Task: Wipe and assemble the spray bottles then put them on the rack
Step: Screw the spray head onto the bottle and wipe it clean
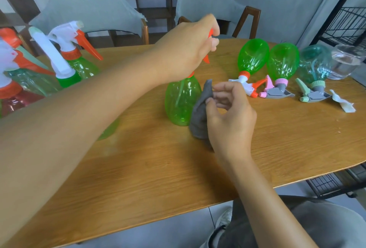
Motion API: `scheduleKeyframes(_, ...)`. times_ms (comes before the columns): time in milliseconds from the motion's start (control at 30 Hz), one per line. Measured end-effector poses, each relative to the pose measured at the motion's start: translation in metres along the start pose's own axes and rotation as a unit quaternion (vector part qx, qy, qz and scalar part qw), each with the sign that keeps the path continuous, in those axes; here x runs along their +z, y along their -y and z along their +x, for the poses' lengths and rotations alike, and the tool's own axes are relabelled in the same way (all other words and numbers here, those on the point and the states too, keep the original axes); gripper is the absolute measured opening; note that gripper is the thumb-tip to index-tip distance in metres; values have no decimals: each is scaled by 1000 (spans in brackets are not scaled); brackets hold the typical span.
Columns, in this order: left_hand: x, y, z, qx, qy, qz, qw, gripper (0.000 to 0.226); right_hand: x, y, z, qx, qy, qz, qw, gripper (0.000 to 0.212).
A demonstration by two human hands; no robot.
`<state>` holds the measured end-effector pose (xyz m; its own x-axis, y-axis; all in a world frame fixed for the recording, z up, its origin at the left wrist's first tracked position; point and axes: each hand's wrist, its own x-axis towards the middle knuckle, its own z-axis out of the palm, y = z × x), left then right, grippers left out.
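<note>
A green spray bottle (181, 100) stands upright in the middle of the wooden table (138, 168). My left hand (188, 49) grips its orange-triggered spray head from above and hides most of it. My right hand (229, 117) pinches a grey cloth (200, 115) against the bottle's right side. Three more bottles lie tipped on their spray heads at the back right: a green one with an orange collar (252, 57), a green one with a pink collar (283, 61) and a teal one (314, 63). Several assembled bottles (73, 57) stand at the left.
A clear glass jar (345, 61) sits at the far right edge beside a black wire rack (348, 22). A crumpled white scrap (342, 102) lies near the teal bottle. Two grey chairs (89, 2) stand behind the table. My knee (316, 226) is below the table's front edge.
</note>
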<state>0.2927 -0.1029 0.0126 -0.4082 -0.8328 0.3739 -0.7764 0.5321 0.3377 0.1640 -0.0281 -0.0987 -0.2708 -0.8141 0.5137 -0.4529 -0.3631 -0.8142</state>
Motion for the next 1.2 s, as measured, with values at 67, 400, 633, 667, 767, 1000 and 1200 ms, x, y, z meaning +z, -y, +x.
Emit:
scheduleKeyframes(67, 2, 0, 0, 13, -9, -1, 1000, 27, 2, 5, 4, -3, -22, 20, 1000, 27)
scheduleKeyframes(400, 3, 4, 0, 22, -5, -2, 1000, 25, 27, -2, -6, -203, -91, -51, 974, 23)
scheduleKeyframes(633, 3, 3, -2, 12, -5, -7, 1000, 24, 23, -8, -12, -230, -73, -66, 968, 16)
scheduleKeyframes(667, 3, 3, -2, 12, -6, -7, 1000, 24, 22, -5, -10, -205, -60, -52, 975, 15)
scheduleKeyframes(767, 2, 2, -3, 15, -6, 9, 1000, 25, 19, 0, -1, -138, -30, -18, 990, 12)
scheduleKeyframes(1000, 2, 0, -4, 20, -19, 16, 999, 26, 12, -5, 9, -61, 43, -2, 997, 12)
scheduleKeyframes(1200, 3, -1, -1, 4, -17, 22, 1000, 36, -1, -19, 0, -25, 112, -55, 992, 19)
